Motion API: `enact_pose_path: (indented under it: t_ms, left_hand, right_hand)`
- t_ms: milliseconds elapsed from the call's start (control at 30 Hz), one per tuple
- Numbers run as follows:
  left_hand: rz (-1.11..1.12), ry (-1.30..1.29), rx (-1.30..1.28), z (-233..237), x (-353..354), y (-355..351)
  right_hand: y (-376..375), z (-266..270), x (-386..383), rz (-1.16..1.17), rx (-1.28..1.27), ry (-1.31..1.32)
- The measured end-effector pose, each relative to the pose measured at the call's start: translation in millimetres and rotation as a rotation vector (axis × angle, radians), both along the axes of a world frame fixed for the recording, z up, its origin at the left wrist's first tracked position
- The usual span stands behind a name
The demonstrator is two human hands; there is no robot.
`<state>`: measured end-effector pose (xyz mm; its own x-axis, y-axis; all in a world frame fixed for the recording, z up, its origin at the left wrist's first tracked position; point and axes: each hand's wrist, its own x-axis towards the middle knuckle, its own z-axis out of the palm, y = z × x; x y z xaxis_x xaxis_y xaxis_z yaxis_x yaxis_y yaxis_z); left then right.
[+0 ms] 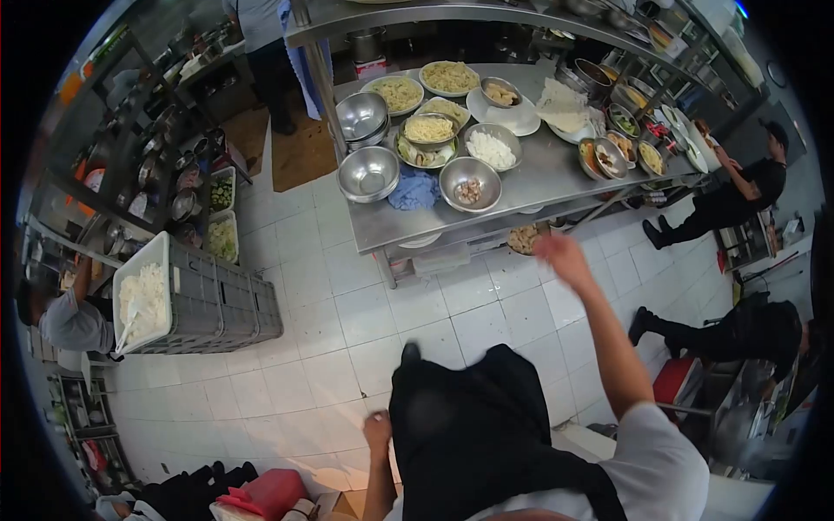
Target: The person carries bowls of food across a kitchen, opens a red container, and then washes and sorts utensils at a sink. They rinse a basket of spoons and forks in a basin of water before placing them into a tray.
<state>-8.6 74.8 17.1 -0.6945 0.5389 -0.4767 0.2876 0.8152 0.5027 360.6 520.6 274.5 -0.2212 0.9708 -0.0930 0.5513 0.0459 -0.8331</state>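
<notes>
My right hand [563, 259] reaches out toward the steel table and is a little blurred. Its fingers look stretched out, and I see nothing in them. Near it in the view, a pan of pale brown food pieces [523, 239] sits below the tabletop, partly hidden. My left hand [377, 430] hangs low beside my black apron [460, 425], fingers curled, with nothing visible in it. On the table's near edge stand a steel bowl with a few pieces of food [470, 185], a blue cloth [415, 191] and stacked steel bowls [368, 176].
The steel table [373, 227] also bears a bowl of white food [492, 148] and plates of noodle-like food [448, 78]. Grey crates [226, 300] carry a white tub [143, 300] at left. Co-workers in black stand at right [764, 187]; another person [69, 321] is at left.
</notes>
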Motion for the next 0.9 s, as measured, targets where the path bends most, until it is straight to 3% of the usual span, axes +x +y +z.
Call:
enact_pose_path:
  t_ms: [33,67,100,167,233,333,400,467,533,600,633,700,767,900]
  left_hand:
    - [-0.048,0.194,0.046,64,-2,58]
    - [-0.019,0.133,0.252,80,-17,98]
    - [0.165,-0.093,0.506,117,-19,152]
    - [0.242,-0.230,0.728,188,-31,249]
    - [0.108,-0.197,0.883,203,-53,339]
    - [0.059,-0.397,1.135,260,-34,472]
    - [0.045,-0.454,1.191,294,-12,534]
    - [0.026,-0.541,1.219,317,9,568]
    - [0.062,-0.581,1.241,327,23,588]
    - [0.067,-0.686,1.254,329,39,593]
    - [0.117,-0.665,1.265,329,43,592]
    - [0.154,-0.670,1.245,329,51,592]
    - [0.238,-0.643,1.255,330,56,591]
    - [0.410,-0.590,1.288,334,66,593]
  right_hand:
    - [51,33,-22,-0.029,-0.021,0.124]
    - [98,58,-40,-0.055,-0.009,0.172]
    - [149,69,-51,0.034,0.081,0.178]
    - [216,78,-91,-0.047,0.117,0.226]
    - [286,67,-123,0.004,-0.004,0.297]
    - [377,40,-172,0.123,-0.017,0.110]
    - [435,13,-201,0.137,-0.105,0.184]
    - [497,-24,-237,0.157,-0.196,0.264]
    - [576,-73,-265,0.401,0.152,-0.434]
    - [631,-124,-284,0.565,0.360,-0.777]
    - [654,-147,-290,0.612,0.377,-0.673]
    - [656,-144,-318,0.709,0.393,-0.575]
    - [610,-95,-322,0.090,-0.217,0.022]
    - [615,-108,-324,0.218,-0.361,-0.001]
